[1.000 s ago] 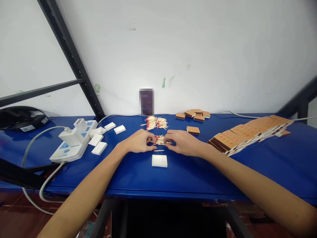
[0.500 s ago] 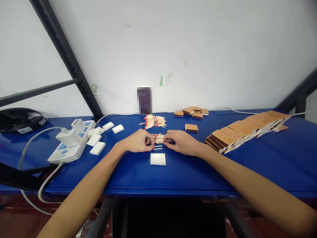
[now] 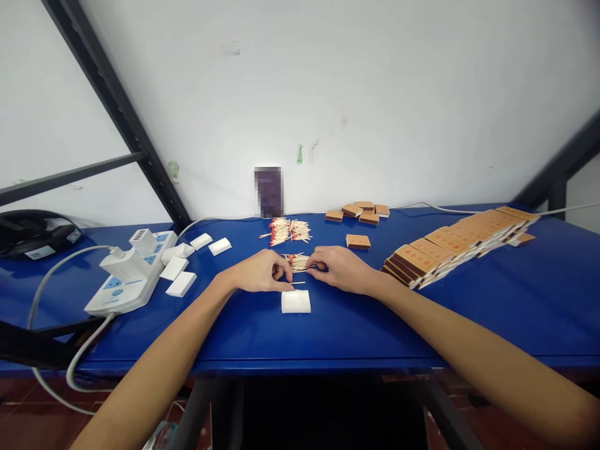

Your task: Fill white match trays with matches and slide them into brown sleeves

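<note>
Between my two hands, a small bundle of matches (image 3: 296, 262) lies on the blue table, its sticks running left to right. My left hand (image 3: 261, 271) has its fingers curled against the left end of the bundle. The fingers of my right hand (image 3: 344, 270) are pinched at the right end. A single loose match (image 3: 298, 283) lies just in front, close to my left thumb. Nearer to me rests a white matchbox tray (image 3: 296, 302). Behind the bundle lies a larger pile of red-tipped matches (image 3: 290, 230).
White trays (image 3: 182, 284) lie at left beside a power strip (image 3: 122, 290) with plugs. One matchbox (image 3: 358, 241) sits right of centre, with several more matchboxes (image 3: 368, 215) behind. Overlapping rows of matchboxes (image 3: 450, 244) stretch along the right. A pixelated dark object (image 3: 269, 192) leans on the wall.
Two loose matches lay in front of the bundle; now one shows there. My left fingers have moved slightly toward me. The whole view has shifted a little.
</note>
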Demonstrator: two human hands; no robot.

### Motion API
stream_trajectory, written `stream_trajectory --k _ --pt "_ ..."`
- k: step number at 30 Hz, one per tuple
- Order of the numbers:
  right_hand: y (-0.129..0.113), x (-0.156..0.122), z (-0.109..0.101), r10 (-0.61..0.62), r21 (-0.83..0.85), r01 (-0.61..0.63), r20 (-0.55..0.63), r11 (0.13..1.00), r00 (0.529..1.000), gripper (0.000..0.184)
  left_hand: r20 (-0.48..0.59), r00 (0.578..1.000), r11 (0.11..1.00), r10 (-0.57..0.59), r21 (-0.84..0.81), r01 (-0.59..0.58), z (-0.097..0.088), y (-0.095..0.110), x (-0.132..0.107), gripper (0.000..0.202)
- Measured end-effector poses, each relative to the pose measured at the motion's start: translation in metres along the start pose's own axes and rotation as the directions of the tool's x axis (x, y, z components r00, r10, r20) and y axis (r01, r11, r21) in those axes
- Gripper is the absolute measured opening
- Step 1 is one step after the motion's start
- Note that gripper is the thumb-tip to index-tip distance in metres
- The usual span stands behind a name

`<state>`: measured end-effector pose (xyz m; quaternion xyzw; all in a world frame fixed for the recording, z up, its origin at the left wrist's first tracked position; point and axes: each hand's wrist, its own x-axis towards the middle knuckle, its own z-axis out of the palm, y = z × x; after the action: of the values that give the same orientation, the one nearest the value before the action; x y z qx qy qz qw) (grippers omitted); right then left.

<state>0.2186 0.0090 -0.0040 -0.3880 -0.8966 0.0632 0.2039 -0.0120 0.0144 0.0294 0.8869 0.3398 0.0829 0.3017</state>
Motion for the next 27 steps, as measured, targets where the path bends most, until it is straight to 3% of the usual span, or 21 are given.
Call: stream_trajectory --k 11,15,20,23,27 --pt "-0.007 0.002 0.000 0.029 0.089 -0.031 0.017 0.996 0.999 0.011 -0.023 0.998 0.998 0.057 -0.035 -0.057 0.010 0.000 0.004 0.024" --pt "-0.012 0.001 0.000 0.028 0.136 -0.032 0.032 0.990 0.999 0.013 -0.083 0.993 0.997 0.078 -0.022 -0.080 0.009 0.002 0.004 0.026" --pt "-0.020 -0.001 -0.002 0.014 0.270 -0.041 0.102 0.962 0.995 0.019 -0.218 0.976 0.999 0.006 0.044 0.004 -0.006 -0.006 0.000 0.026" --pt "-0.019 0.000 0.000 0.031 0.339 -0.051 0.064 0.939 0.997 0.024 -0.228 0.974 0.993 0.012 0.114 0.014 -0.010 -0.011 -0.001 0.021" --pt "-0.014 0.002 0.006 0.037 0.279 -0.030 -0.020 0.960 0.999 0.018 -0.181 0.982 0.989 0.050 0.146 -0.023 -0.007 -0.012 -0.001 0.017"
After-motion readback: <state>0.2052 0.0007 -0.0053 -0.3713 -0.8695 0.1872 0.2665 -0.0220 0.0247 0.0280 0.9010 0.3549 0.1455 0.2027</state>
